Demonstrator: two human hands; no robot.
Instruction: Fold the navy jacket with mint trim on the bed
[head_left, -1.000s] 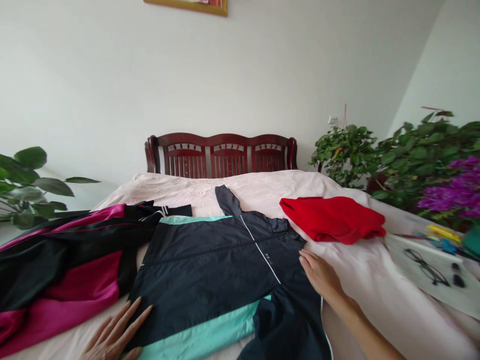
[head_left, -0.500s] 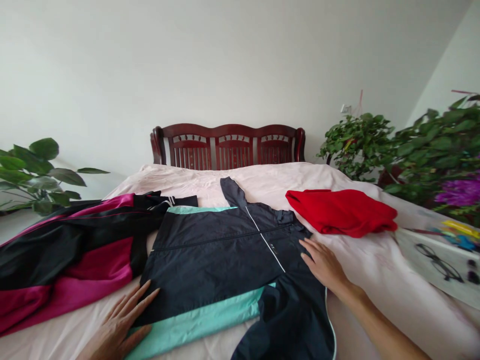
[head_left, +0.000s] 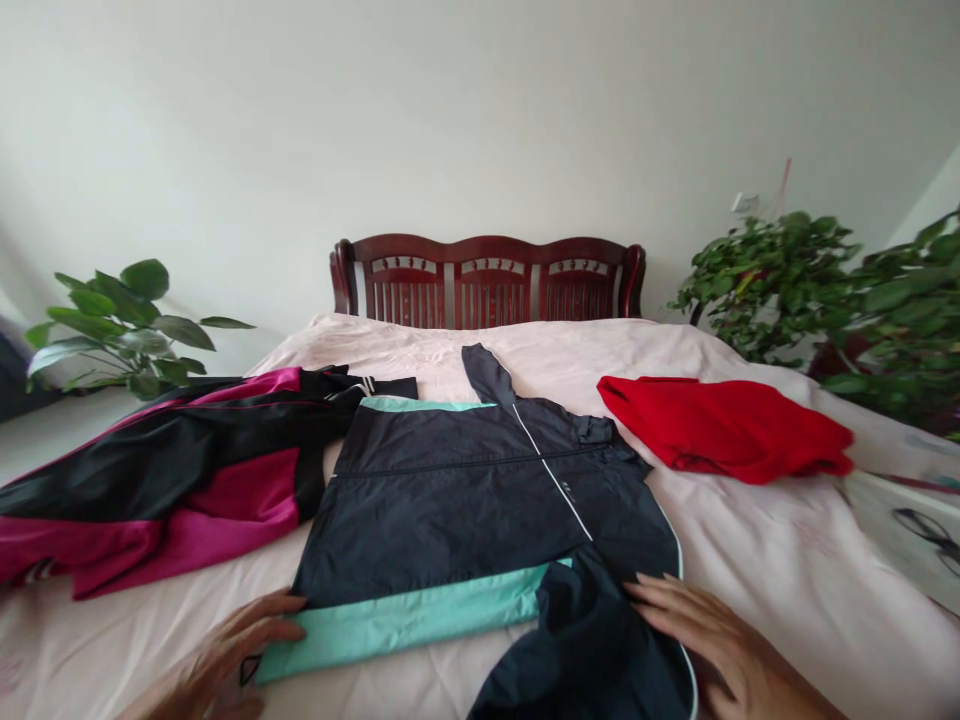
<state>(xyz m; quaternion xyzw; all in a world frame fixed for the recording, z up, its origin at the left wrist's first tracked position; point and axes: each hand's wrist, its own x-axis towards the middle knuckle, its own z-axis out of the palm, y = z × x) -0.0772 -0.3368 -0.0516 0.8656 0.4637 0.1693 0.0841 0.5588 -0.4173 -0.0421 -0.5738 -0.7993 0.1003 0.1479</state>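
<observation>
On the jacket [head_left: 465, 520], both hands flat

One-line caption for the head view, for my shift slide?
Both hands, left hand and right hand, rest flat on a navy and mint jacket spread on a pink-sheeted bed.

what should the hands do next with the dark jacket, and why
Probably fold the loose sleeve across the dark jacket: it spills past the teal hem toward the bed's near edge, the right hand lies flat on it, and the left hand pins the hem corner.
</observation>
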